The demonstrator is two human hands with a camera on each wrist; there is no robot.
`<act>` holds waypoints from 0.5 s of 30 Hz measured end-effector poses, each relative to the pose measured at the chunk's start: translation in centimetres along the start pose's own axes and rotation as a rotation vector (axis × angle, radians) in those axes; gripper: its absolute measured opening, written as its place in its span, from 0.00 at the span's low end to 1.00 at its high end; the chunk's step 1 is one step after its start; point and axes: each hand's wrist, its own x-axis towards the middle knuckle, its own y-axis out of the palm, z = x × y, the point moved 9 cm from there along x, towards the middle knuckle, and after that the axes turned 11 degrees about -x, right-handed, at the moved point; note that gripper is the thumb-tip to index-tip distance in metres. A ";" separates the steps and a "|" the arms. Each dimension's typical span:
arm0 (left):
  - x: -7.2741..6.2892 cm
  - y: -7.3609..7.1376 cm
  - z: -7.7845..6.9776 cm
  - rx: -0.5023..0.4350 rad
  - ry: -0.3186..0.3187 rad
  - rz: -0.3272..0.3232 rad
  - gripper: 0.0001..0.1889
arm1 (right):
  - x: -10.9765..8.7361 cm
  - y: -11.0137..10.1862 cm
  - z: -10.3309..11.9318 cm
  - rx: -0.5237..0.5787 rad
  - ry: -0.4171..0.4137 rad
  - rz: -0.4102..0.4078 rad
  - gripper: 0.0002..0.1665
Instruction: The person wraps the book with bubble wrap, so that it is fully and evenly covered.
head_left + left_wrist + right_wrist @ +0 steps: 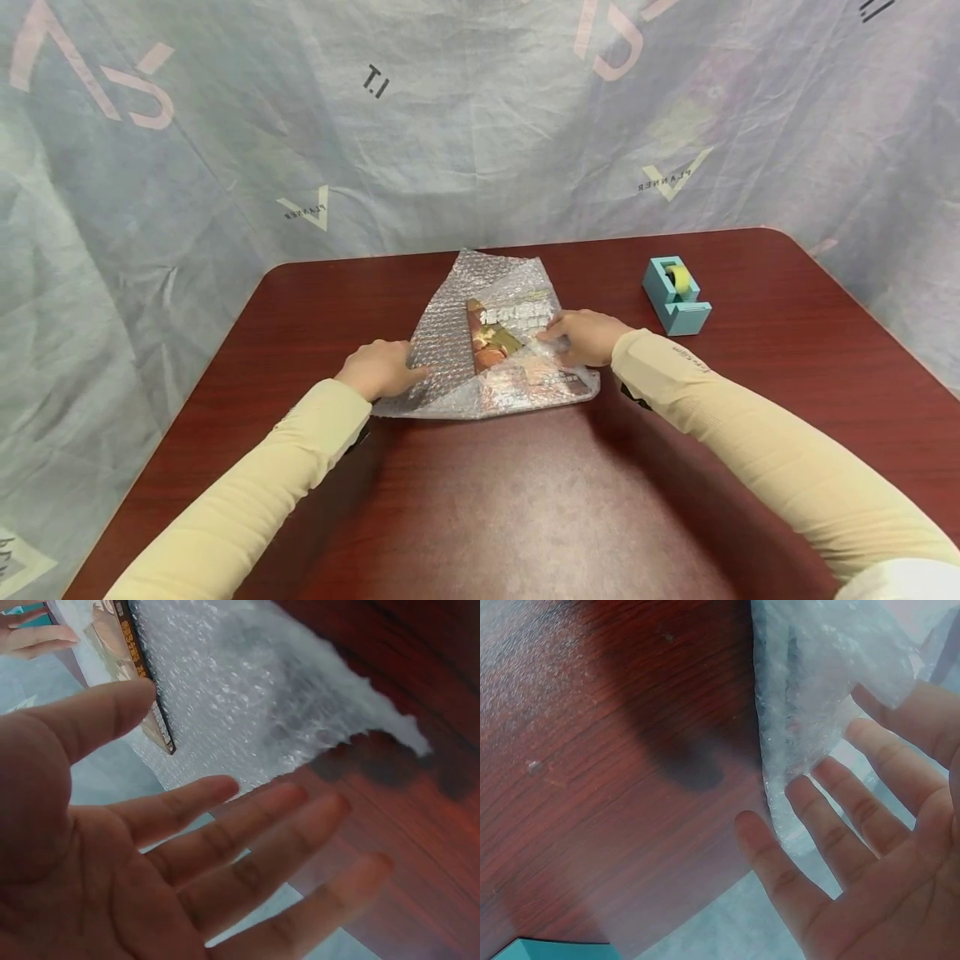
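Note:
A book (497, 340) with an illustrated cover lies on a sheet of bubble wrap (444, 333), which is folded over its front and right parts. Its dark spine (136, 652) with orange lettering shows in the left wrist view. My left hand (380, 369) is at the left edge of the wrap, its fingers extended and apart, nothing between them. At the right side, my right hand (588, 337) is over the wrapped part of the book. In the right wrist view its fingers (840, 847) are spread and nearly straight beside the wrap, thumb right at a loose flap.
A light blue tape dispenser (677, 302) with a yellow roll stands on the right of the dark red wooden table (480, 492). Behind the table's far edge hangs a pale printed cloth (480, 125).

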 end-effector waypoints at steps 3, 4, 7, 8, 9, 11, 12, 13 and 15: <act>-0.1 0.1 0.5 -0.004 -0.038 0.013 0.31 | 0.0 0.0 0.0 0.000 -0.005 -0.007 0.32; -0.2 0.1 0.7 -0.006 -0.049 0.019 0.31 | 0.0 0.0 0.0 0.001 -0.006 -0.009 0.32; -0.2 0.3 0.9 -0.006 -0.070 0.045 0.31 | -0.1 -0.1 0.0 0.003 -0.006 -0.012 0.32; -0.3 0.3 0.9 -0.004 -0.076 0.055 0.31 | -0.1 -0.1 0.0 0.003 -0.005 -0.012 0.32; -0.3 0.4 0.9 -0.005 -0.082 0.064 0.31 | -0.1 -0.1 0.0 0.003 -0.005 -0.011 0.32; -0.3 0.5 1.0 -0.001 -0.091 0.081 0.30 | -0.1 -0.1 0.1 0.001 -0.005 -0.008 0.32; -0.4 0.6 1.0 0.001 -0.097 0.088 0.30 | -0.2 -0.1 0.1 -0.001 -0.005 -0.007 0.32; -0.4 0.7 1.0 0.002 -0.101 0.092 0.30 | -0.2 0.0 0.1 -0.003 -0.006 -0.007 0.32; -0.4 0.8 1.1 0.002 -0.108 0.097 0.29 | -0.2 0.0 0.1 -0.002 -0.005 -0.007 0.32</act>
